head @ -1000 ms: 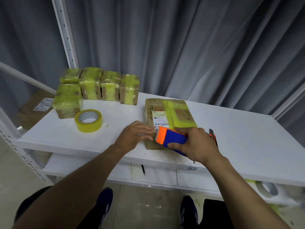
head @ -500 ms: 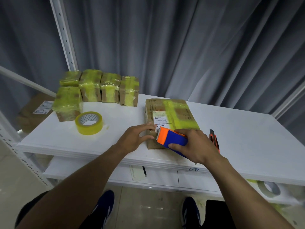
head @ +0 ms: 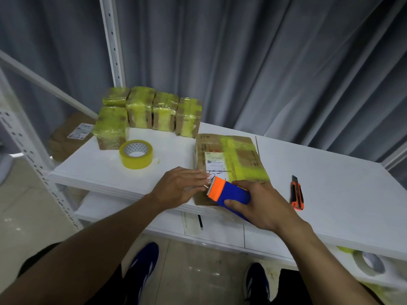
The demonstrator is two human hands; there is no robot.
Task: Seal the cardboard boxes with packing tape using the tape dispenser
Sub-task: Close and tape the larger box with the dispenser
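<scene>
A flat cardboard box [head: 229,159] with a white label and yellow tape strips lies on the white table [head: 330,183]. My right hand [head: 262,205] grips a blue and orange tape dispenser [head: 226,192] at the box's near edge, its toothed end pointing left. My left hand [head: 180,188] rests at the box's near left corner, fingertips touching the tape end by the dispenser's teeth. Several small boxes wrapped in yellow tape [head: 149,113] stand at the back left.
A yellow tape roll [head: 135,154] lies left of the flat box. An orange utility knife [head: 296,195] lies to the right. Another tape roll [head: 369,263] sits on the lower shelf. A white shelf post [head: 112,40] rises behind; grey curtains hang beyond.
The view has tilted slightly, so the table sits lower in the frame. Both hands stay at the box's near edge; my left fingers have stretched out toward the dispenser's teeth.
</scene>
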